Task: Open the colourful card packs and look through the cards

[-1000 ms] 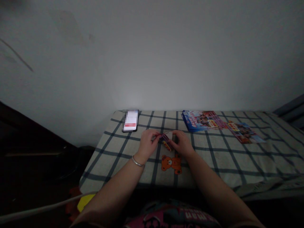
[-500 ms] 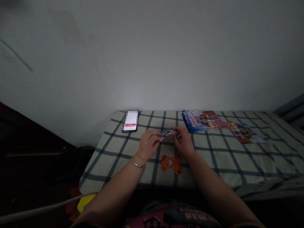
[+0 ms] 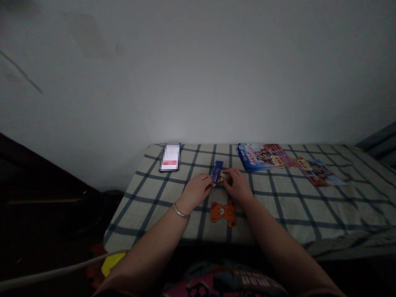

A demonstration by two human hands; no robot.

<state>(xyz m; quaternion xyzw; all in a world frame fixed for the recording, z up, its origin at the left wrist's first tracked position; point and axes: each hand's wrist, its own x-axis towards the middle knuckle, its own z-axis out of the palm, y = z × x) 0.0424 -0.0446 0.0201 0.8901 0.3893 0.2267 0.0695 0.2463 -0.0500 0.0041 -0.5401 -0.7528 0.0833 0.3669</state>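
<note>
A small folded leaflet [image 3: 217, 170], blue with printed patches, is held between my hands above the checked cloth. My left hand [image 3: 198, 189], with a silver bangle at the wrist, pinches its lower left edge. At its right side, the fingers of my right hand [image 3: 237, 184] are closed on a pale, lighter part of the paper. Just below the hands an orange teddy bear picture [image 3: 223, 213] shows on the cloth.
A lit phone [image 3: 170, 157] lies at the back left of the cloth-covered table [image 3: 148, 198]. A stack of colourful leaflets [image 3: 262, 156] lies at the back right, with another leaflet [image 3: 320, 172] beside it. The wall [image 3: 198, 82] rises directly behind.
The leaflet has turned from nearly level and edge-on to steeper, its blue printed face now showing. My left hand has moved slightly down and right; my right hand has shifted a little left.
</note>
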